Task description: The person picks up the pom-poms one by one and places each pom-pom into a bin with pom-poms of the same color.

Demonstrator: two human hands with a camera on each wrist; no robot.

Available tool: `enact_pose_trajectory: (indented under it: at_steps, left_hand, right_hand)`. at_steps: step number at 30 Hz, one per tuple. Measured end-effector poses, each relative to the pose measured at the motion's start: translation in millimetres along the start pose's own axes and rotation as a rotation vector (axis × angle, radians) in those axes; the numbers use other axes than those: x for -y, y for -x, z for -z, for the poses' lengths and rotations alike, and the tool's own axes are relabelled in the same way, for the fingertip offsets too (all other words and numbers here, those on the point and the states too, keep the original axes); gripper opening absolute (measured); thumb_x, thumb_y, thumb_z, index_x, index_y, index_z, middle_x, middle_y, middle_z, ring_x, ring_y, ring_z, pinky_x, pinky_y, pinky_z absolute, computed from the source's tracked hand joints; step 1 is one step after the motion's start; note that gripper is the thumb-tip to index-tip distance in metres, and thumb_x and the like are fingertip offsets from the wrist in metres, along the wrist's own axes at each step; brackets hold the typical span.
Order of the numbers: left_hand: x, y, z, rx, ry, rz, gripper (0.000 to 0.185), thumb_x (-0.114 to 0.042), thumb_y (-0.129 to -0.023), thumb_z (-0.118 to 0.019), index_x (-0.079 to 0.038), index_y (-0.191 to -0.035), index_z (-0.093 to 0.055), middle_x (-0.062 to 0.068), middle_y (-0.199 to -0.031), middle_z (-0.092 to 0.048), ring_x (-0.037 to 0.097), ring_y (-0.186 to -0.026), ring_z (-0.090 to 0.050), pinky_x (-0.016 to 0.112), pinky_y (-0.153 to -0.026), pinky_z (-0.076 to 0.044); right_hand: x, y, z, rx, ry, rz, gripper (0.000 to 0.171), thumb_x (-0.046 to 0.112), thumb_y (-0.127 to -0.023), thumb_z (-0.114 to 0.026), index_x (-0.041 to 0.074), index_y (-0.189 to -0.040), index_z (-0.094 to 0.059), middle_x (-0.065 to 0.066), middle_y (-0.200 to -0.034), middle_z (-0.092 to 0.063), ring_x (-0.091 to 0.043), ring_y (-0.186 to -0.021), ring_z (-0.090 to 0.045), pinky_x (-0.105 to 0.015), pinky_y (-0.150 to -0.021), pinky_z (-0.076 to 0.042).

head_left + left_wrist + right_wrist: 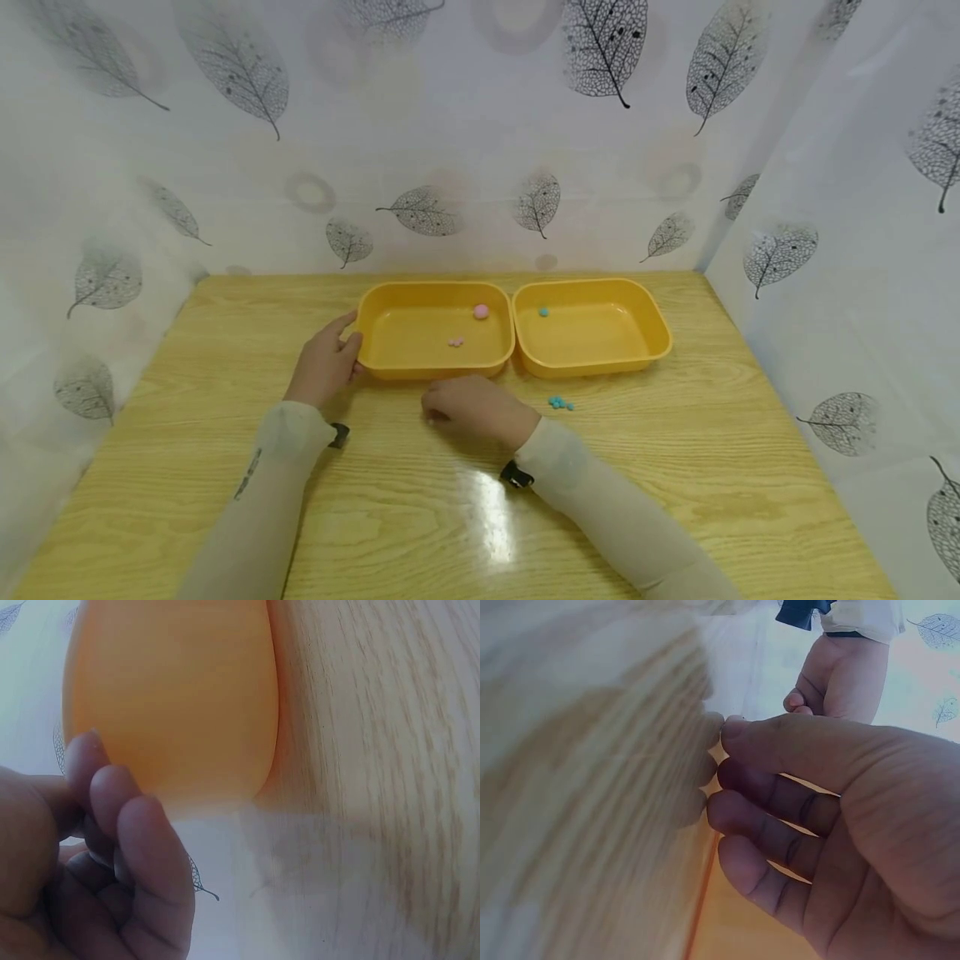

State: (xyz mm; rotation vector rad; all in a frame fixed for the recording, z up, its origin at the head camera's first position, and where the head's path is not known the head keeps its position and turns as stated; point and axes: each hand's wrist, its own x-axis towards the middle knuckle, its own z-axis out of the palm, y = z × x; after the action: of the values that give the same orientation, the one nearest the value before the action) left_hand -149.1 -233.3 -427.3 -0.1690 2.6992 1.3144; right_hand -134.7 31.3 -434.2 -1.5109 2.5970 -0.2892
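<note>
Two yellow trays stand side by side at the back of the wooden table. The left tray (435, 365) (172, 697) holds a pink ball (481, 311) and small pink bits (455, 342). In the right tray (592, 360) lies one teal bead (543, 312). More teal beads (559, 403) lie on the table in front of it. My left hand (349, 340) (112, 795) holds the left tray's left end, thumb at the rim and fingers curled against the wall. My right hand (438, 412) (720, 772) rests fingertips-down on the table before the left tray, and nothing shows under it.
The wooden table (675, 467) is walled at the back and on both sides by a white leaf-print curtain (840, 275). A bright glare patch (487, 508) sits on the wood near my right forearm.
</note>
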Motion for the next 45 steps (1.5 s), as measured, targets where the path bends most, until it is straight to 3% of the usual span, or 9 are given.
enact_pose_trajectory:
  at_steps: [12,19,25,34,38,45]
  left_hand:
    - [-2.3,3.3,-0.9,0.007,0.005,-0.004,0.056,-0.027,-0.112,-0.043,-0.014,-0.165,-0.028,0.010,-0.079,-0.070,0.019,-0.062,-0.061,0.029,-0.057,-0.052]
    - [-2.8,4.3,-2.1,-0.001,0.007,-0.004,0.056,-0.027,-0.112,-0.044,-0.014,-0.164,-0.029,0.012,-0.081,-0.071,0.019,-0.063,-0.062,0.029,-0.057,-0.052]
    - [-3.3,5.5,-2.7,-0.001,0.015,0.004,0.056,-0.026,-0.112,-0.044,-0.014,-0.164,-0.029,0.012,-0.080,-0.071,0.018,-0.063,-0.062,0.028,-0.058,-0.052]
    - [-3.4,7.1,-1.4,-0.005,0.017,-0.002,0.056,-0.025,-0.112,-0.044,-0.014,-0.164,-0.029,0.011,-0.079,-0.071,0.018,-0.063,-0.062,0.029,-0.058,-0.053]
    - [-3.5,7.5,-1.8,-0.005,0.012,0.005,0.056,-0.026,-0.112,-0.044,-0.014,-0.164,-0.029,0.009,-0.079,-0.071,0.018,-0.064,-0.063,0.029,-0.059,-0.053]
    - [-4.8,8.4,-1.5,-0.006,0.016,0.014,0.056,-0.025,-0.111,-0.045,-0.015,-0.164,-0.029,0.010,-0.079,-0.070,0.019,-0.064,-0.062,0.029,-0.059,-0.053]
  right_hand:
    - [1,0,1,0.014,-0.032,-0.009,0.017,0.018,-0.103,-0.061,0.023,-0.088,-0.065,0.011,-0.087,-0.054,-0.007,-0.076,-0.050,-0.022,-0.070,-0.042]
    - [-1,4,7,-0.013,-0.129,0.010,0.018,0.013,-0.100,-0.061,0.023,-0.086,-0.063,0.012,-0.086,-0.054,-0.005,-0.076,-0.049,-0.021,-0.071,-0.042]
    - [-3,8,20,-0.029,-0.137,-0.014,0.004,0.019,-0.099,-0.068,0.021,-0.096,-0.070,0.012,-0.093,-0.063,-0.004,-0.082,-0.055,-0.021,-0.075,-0.047]
    - [-21,14,38,-0.227,-0.186,-0.047,0.006,0.009,-0.096,-0.070,0.013,-0.100,-0.069,0.004,-0.097,-0.067,-0.009,-0.087,-0.059,-0.023,-0.081,-0.052]
    - [-34,19,43,-0.316,-0.230,-0.117,0.008,0.006,-0.095,-0.071,0.012,-0.099,-0.067,0.001,-0.098,-0.068,-0.013,-0.091,-0.064,-0.027,-0.085,-0.054]
    - [-49,24,46,-0.410,-0.245,-0.241,0.007,0.008,-0.096,-0.069,0.010,-0.099,-0.064,0.000,-0.095,-0.064,-0.023,-0.089,-0.064,-0.033,-0.081,-0.054]
